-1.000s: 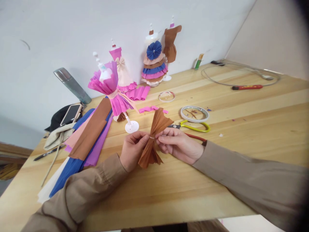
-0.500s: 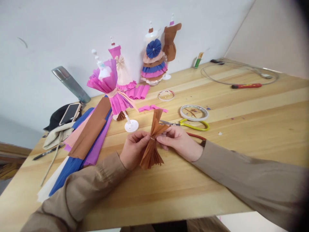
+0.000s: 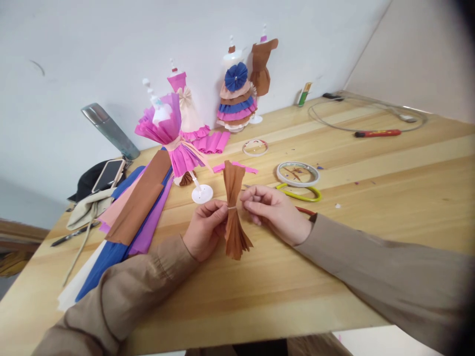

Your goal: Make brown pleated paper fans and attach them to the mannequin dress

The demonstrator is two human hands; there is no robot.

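My left hand [image 3: 205,231] pinches a brown crepe paper bow [image 3: 234,230] at its waist, between thumb and fingers. The bow is pleated, stands upright and fans out at both ends; a thin pale tie rings its middle. My right hand [image 3: 276,213] is just right of the bow, apart from it, fingers loosely curled with nothing visible in them. Behind that hand lie scissors with yellow handles [image 3: 315,194], their blades mostly hidden. A red handle [image 3: 306,211] shows partly beside the right wrist. A pink paper strip [image 3: 250,169] lies behind the bow's top.
A dress form in pink paper [image 3: 178,158] stands left of centre, several others by the wall. Crepe paper sheets [image 3: 135,212] lie at left near a phone [image 3: 108,175] and a metallic bottle [image 3: 111,131]. A tape roll [image 3: 298,174], cable [image 3: 315,116] and red cutter [image 3: 377,133] lie right.
My right hand has let go of the bow's upper part and drawn slightly away. The bow has turned narrower and more upright in my left hand.
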